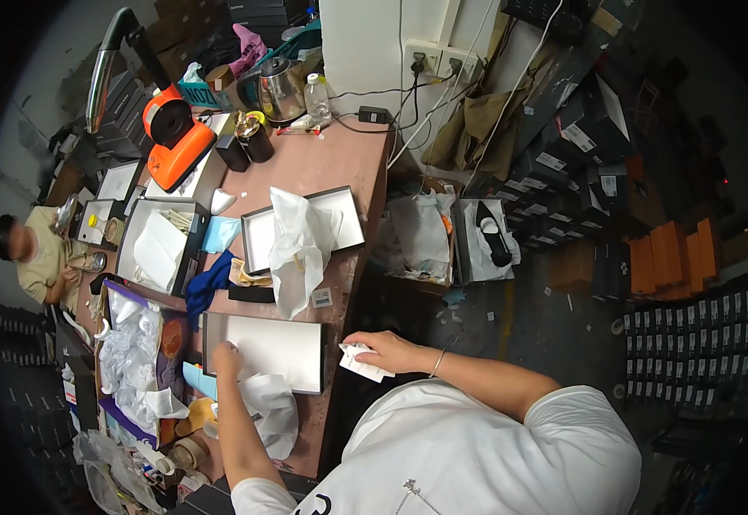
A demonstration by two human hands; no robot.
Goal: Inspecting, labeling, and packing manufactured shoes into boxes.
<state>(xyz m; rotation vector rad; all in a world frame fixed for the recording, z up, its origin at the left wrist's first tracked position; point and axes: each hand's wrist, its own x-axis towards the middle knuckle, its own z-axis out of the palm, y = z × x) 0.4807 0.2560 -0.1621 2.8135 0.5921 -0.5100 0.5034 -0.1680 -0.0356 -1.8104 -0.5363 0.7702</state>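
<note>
My left hand [226, 359] is at the left end of an open shoe box [278, 348] with a white inside and dark outer walls. Its fingers are curled together, and whatever they may hold is hidden. Beyond the table's right edge, my right hand [389, 352] pinches a folded piece of white paper [362, 364]. Crumpled white tissue paper [271, 412] lies against the near side of the box. Farther back, a second box part [344, 215] has tissue paper [295, 249] draped over it and hanging down its front.
A purple-edged box of crumpled white paper [134, 360] stands at left, below a grey box [168, 245] holding papers. A blue cloth [209, 290] lies between. An orange device [172, 142] and a kettle [281, 90] stand at back. Right of the table, a box holds a black shoe [494, 236].
</note>
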